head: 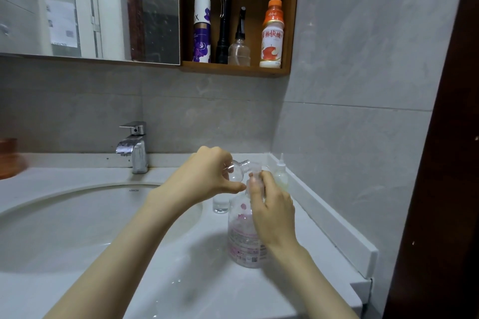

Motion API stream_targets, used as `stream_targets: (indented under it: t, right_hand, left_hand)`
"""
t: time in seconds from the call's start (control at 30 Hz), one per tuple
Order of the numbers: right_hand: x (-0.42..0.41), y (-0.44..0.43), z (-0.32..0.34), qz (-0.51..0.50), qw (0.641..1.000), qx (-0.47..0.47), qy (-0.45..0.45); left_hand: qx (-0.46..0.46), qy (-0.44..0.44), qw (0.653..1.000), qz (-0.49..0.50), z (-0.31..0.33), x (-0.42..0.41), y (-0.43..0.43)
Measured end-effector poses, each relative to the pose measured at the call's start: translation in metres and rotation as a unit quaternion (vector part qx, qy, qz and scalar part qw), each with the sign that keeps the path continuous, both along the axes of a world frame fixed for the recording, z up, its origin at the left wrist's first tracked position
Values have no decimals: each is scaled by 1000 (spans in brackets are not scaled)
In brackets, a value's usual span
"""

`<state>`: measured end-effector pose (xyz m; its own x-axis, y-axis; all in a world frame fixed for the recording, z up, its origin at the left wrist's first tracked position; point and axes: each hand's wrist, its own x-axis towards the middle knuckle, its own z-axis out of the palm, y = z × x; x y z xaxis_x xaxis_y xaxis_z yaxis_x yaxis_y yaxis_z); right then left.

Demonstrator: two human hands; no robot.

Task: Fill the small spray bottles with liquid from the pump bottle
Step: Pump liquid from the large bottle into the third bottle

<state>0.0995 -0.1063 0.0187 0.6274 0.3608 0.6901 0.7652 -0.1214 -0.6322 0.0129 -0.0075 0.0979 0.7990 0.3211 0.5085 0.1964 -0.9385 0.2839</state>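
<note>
Right hand (272,212), lower right of centre, curls its fingers round the pump head of the pump bottle (243,241). That bottle stands upright on the bench (181,280); how full it is cannot be told. At centre, the left hand (204,176) grips the small spray bottle (237,169) in curled fingers. It is capless and tilted, its open neck just beside the pump spout, and it looks empty. Right of the hands stands a dropper bottle (281,175) of pale yellowish liquid.

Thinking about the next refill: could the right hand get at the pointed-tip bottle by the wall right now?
Probably yes: the pointed-tip bottle stands just beyond the right hand, nothing between them, though that hand grips the pump bottle.
</note>
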Motion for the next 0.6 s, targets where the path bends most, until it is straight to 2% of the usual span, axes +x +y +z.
stream_targets:
  t: [0.2,0.3,0.43,0.6]
  right_hand:
    - [7,-4,10,-19,1000,-22,-8]
    - [4,-4,11,6,1000,-11,21]
    - [-4,-1,6,16,997,-29,-69]
    - [-4,0,4,1,995,-40,-93]
  left_hand:
    - [-9,4,1000,-2,3,0,1]
    - [-7,1,1000,-2,3,-1,1]
    - [-10,-1,1000,-1,2,-3,1]
    - [-9,-9,1000,-8,-1,-2,2]
